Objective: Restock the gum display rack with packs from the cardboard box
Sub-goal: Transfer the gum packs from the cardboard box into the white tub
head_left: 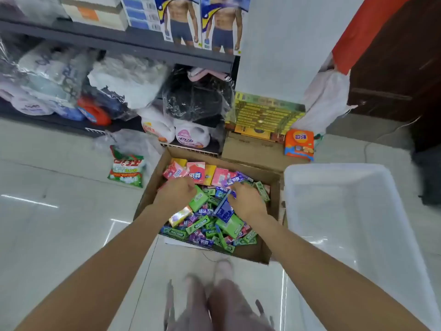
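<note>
Cardboard makes up the open box (267, 177) that sits on the pale floor (59, 223) right in front of me. Inside it is a big heap of gum packs (207, 225) in green, purple, blue, pink and yellow, all mixed up and lying every which way.

From the head view I see both bare arms reaching down into the box. My left hand (175, 195) is over the far left part of the heap, with its fingers curled down among the pink packs (195, 172). A green pack (198, 199) lies just beside it. I cannot tell if this hand holds any pack. My right hand (247, 201) is over the right part of the heap. Its fingers bend down too, and a blue pack (224, 210) sticks out from under it on the left. I cannot tell if the hand grips that pack or only rests on it.

Just to the right of the box stands a clear plastic tub (358, 211). Behind the box are white jugs (174, 132), an orange box (299, 144) and a stack of yellow and green boxes (265, 115). To the left, a green and red bag (126, 169) lies on the floor. A dark shelf (133, 44) with wrapped goods runs along the back. I do not see the gum display rack in this view.
</note>
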Available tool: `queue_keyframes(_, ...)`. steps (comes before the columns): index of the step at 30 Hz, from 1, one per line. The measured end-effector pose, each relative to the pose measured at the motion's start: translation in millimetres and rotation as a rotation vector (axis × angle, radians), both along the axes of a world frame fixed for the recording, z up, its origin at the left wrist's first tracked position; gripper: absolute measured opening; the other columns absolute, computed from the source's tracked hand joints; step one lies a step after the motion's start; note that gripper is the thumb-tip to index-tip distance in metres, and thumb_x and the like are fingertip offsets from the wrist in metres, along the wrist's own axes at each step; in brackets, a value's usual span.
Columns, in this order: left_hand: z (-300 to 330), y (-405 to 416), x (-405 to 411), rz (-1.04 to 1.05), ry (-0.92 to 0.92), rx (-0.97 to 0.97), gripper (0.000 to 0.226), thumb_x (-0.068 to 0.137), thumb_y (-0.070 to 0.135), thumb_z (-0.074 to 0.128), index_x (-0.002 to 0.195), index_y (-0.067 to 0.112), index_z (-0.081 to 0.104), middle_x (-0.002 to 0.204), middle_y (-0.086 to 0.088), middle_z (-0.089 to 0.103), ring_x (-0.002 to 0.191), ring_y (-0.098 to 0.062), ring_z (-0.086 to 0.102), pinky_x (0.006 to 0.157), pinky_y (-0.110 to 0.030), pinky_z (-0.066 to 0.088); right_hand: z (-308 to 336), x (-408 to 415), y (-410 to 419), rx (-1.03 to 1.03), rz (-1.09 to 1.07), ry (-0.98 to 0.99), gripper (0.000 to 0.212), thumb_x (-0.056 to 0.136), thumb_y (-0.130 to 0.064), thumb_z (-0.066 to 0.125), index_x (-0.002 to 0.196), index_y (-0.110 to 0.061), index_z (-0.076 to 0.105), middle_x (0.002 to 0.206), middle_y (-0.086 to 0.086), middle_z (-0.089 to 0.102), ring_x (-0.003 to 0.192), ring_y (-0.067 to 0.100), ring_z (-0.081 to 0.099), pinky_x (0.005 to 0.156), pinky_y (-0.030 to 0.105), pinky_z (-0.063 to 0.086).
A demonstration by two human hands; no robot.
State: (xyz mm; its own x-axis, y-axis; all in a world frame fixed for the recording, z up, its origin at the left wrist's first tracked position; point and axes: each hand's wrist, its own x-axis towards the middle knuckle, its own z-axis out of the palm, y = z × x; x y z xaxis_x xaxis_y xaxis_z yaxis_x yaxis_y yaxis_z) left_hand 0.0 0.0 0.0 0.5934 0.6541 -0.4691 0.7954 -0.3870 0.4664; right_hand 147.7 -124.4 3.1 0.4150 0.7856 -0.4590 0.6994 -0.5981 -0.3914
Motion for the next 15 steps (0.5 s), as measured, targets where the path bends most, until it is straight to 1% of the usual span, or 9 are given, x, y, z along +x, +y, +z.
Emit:
queue_keyframes(2,-18.4,15.6,6.7,-0.026,-0.003,0.034,0.024,0.092,0.018,0.049,0.112,0.007,0.058,0.098,-0.016,0.063,0.082,-0.027,0.058,0.074,-0.035,0.049,-15.8,5.4,16.6,-0.031,-0.023,-0.008,0.041,0.097,-0.027,0.045,0.135,-0.013,0.043,0.128,0.012,0.049,0.103,0.030,0.058,0.076,0.035,0.048)
queue_keyframes(4,-34.7,25.9,11.6,-0.070,0.029,0.057,0.036,0.092,0.019,0.050,0.126,0.010,0.051,0.114,-0.014,0.057,0.095,-0.027,0.056,0.082,-0.038,0.050,-30.3,8.0,26.3,-0.059,-0.039,-0.011,0.045,0.097,-0.028,0.045,0.139,-0.015,0.037,0.137,0.009,0.042,0.114,0.028,0.052,0.079,0.034,0.047)
queue_keyframes(6,-53.0,38.2,16.7,-0.107,0.060,0.077,0.047,0.092,0.020,0.050,0.137,0.012,0.040,0.131,-0.013,0.048,0.113,-0.029,0.050,0.094,-0.041,0.046,-47.4,11.3,35.3,-0.074,-0.052,-0.013,0.049,0.096,-0.028,0.047,0.141,-0.016,0.033,0.144,0.008,0.035,0.126,0.027,0.042,0.088,0.037,0.046)
queue_keyframes(8,-69.5,49.8,19.7,-0.174,0.091,0.108,0.059,0.090,0.021,0.054,0.144,0.014,0.030,0.147,-0.010,0.033,0.133,-0.027,0.035,0.107,-0.040,0.036,-63.8,15.2,42.2,-0.095,-0.054,-0.017,0.057,0.095,-0.030,0.048,0.146,-0.017,0.027,0.153,0.007,0.023,0.137,0.026,0.030,0.099,0.039,0.043)
queue_keyframes(9,-76.8,54.4,21.0,-0.221,0.106,0.126,0.065,0.090,0.021,0.056,0.146,0.015,0.024,0.152,-0.008,0.025,0.139,-0.026,0.025,0.112,-0.040,0.029,-71.6,16.9,45.2,-0.108,-0.045,-0.015,0.061,0.095,-0.031,0.050,0.148,-0.017,0.022,0.155,0.005,0.018,0.140,0.025,0.024,0.106,0.039,0.038)
queue_keyframes(10,-83.1,58.4,22.2,-0.266,0.125,0.153,0.070,0.089,0.022,0.057,0.147,0.014,0.020,0.155,-0.006,0.018,0.143,-0.024,0.016,0.115,-0.040,0.023,-78.8,17.7,48.1,-0.121,-0.029,-0.023,0.065,0.094,-0.033,0.050,0.149,-0.017,0.019,0.157,0.004,0.014,0.142,0.024,0.020,0.111,0.039,0.032)
queue_keyframes(12,-94.0,63.3,22.9,-0.331,0.161,0.207,0.076,0.090,0.026,0.058,0.149,0.014,0.012,0.157,-0.004,0.009,0.145,-0.022,0.006,0.118,-0.041,0.015,-90.5,16.2,53.5,-0.144,0.002,-0.071,0.070,0.093,-0.037,0.052,0.150,-0.018,0.015,0.158,0.004,0.011,0.144,0.023,0.014,0.116,0.037,0.022)
queue_keyframes(14,-105.2,65.1,21.0,-0.352,0.201,0.232,0.080,0.091,0.031,0.056,0.150,0.015,0.005,0.158,-0.003,0.002,0.146,-0.021,-0.001,0.118,-0.038,0.006,-98.3,13.1,55.6,-0.163,0.002,-0.119,0.074,0.091,-0.040,0.054,0.149,-0.019,0.014,0.157,0.005,0.012,0.145,0.023,0.013,0.117,0.037,0.016)
queue_keyframes(15,-110.6,64.9,19.7,-0.347,0.212,0.237,0.082,0.091,0.032,0.057,0.150,0.016,0.002,0.159,-0.003,-0.001,0.146,-0.021,-0.003,0.118,-0.038,0.004,-101.3,10.8,55.8,-0.167,-0.014,-0.136,0.076,0.090,-0.041,0.056,0.149,-0.019,0.014,0.157,0.005,0.014,0.144,0.024,0.014,0.116,0.038,0.016)
